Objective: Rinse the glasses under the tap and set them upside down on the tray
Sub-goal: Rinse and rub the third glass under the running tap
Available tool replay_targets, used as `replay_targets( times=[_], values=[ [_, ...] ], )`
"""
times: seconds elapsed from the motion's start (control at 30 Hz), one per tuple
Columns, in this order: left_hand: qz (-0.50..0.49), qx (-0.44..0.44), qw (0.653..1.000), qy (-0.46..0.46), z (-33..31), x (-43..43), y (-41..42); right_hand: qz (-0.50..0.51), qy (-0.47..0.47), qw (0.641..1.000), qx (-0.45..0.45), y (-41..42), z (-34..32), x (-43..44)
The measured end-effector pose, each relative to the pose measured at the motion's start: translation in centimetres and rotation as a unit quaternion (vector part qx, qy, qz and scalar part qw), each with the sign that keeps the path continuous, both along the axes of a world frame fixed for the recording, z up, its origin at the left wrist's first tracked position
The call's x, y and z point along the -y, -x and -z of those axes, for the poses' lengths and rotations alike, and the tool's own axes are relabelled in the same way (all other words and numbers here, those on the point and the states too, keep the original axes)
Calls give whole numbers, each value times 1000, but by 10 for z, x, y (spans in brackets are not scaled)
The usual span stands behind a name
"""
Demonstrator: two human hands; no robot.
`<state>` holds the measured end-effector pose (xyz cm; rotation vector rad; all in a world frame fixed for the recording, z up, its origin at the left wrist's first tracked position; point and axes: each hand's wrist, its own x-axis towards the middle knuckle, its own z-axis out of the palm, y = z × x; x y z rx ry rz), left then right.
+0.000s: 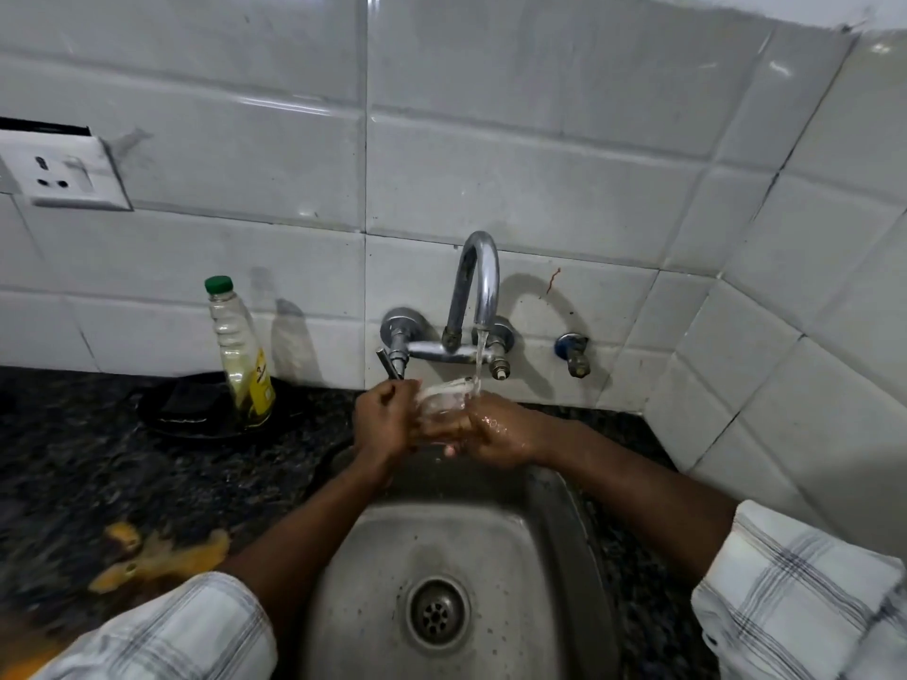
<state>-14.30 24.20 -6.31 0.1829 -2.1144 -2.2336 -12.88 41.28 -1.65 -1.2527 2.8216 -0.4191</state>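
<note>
A clear glass is held above the steel sink, tilted under the stream from the chrome tap. Water runs onto its rim. My left hand grips the glass from the left, fingers curled at its rim. My right hand, wet, wraps around it from the right and below. No tray is clearly in view.
A plastic bottle with a green cap stands on a dark dish left of the tap on the black granite counter. An orange stain marks the counter. A wall socket sits at the left. A small valve is right of the tap.
</note>
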Motion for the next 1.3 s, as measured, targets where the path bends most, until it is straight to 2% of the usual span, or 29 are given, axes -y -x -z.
replay_targets(
  times=[0.03, 0.1, 0.13, 0.17, 0.23, 0.27, 0.3, 0.33, 0.37, 0.4, 0.43, 0.47, 0.5, 0.57, 0.63, 0.67, 0.7, 0.77, 0.8, 0.83, 0.87, 0.93, 0.97, 1.0, 1.03, 1.1, 1.17, 1.23, 1.3],
  values=[
    [30, 68, 997, 6, 0, 1, 7, -11, -10, 1000, -20, 0, -1, 1],
    [172, 206, 963, 26, -5, 10, 11, -13, -56, 996, -70, 1, 4, -2],
    [191, 222, 956, 22, -4, 11, 11, -4, -74, 994, -75, 3, 8, -3],
    [173, 210, 962, 4, -5, 11, 10, 6, -76, 996, -55, 2, 11, -2],
    [47, 44, 998, -25, 0, 4, 4, 10, -1, 1000, 4, 2, 11, -3],
    [-3, -36, 999, -11, 2, 1, -3, 4, 20, 1000, 15, 1, 8, -4],
    [-28, -62, 998, -8, 3, -1, -3, 6, 14, 1000, 10, 0, 4, -3],
    [-1, -2, 1000, -25, -1, 0, -2, 2, -4, 1000, -6, 1, 4, -4],
    [64, 107, 992, -37, -3, 2, 2, 0, -37, 999, -39, -1, 3, -3],
    [163, 219, 962, -21, -7, 7, 4, -2, -73, 994, -78, 1, 4, -4],
    [234, 291, 928, -18, -10, 13, 4, 4, -99, 989, -109, 2, 5, -6],
    [260, 306, 916, -28, -9, 16, 5, 5, -99, 988, -116, 2, 5, -6],
    [257, 285, 922, -56, -9, 16, 5, -1, -95, 990, -101, 0, 4, -6],
    [163, 148, 971, -95, -3, 8, 3, -18, -21, 999, -42, 0, 0, -6],
    [51, 8, 998, -33, 7, 2, 1, -20, 10, 1000, 0, 2, -3, -7],
    [33, 17, 999, -11, 8, 1, 4, -18, -11, 1000, -9, 3, -4, -5],
    [57, 81, 995, -12, 7, 3, 9, -4, -51, 998, -27, 2, -8, -3],
    [211, 247, 946, -9, 1, 13, 14, 16, -86, 992, -92, -1, -4, -2],
    [253, 272, 928, -4, -2, 17, 13, 12, -65, 990, -123, -1, -1, -3],
    [257, 261, 930, -11, -5, 18, 10, 3, -40, 991, -124, -3, 2, -3],
    [229, 213, 950, -22, -8, 16, 6, 5, -10, 995, -99, -2, 7, -4],
    [100, 45, 994, -28, -8, 7, -3, 16, 47, 999, -18, 0, 9, -5],
    [45, -24, 999, -11, -6, 3, -5, 18, 59, 998, 0, 0, 9, -6],
    [20, -27, 999, 5, -5, 0, -3, 19, 47, 999, -1, -2, 9, -6],
    [25, 35, 999, 10, -7, -1, -1, 10, 12, 1000, -27, -1, 10, -7],
    [132, 212, 968, 31, -12, 6, 1, -5, -93, 988, -121, 0, 15, -7],
    [208, 269, 940, 20, -11, 13, 2, -9, -116, 981, -154, -3, 21, -9],
    [189, 210, 959, -36, -7, 13, -2, -21, -47, 994, -96, -10, 20, -7],
    [84, 55, 995, -29, 2, 6, -5, -9, 61, 998, -7, -13, 13, -5]
  ],
)
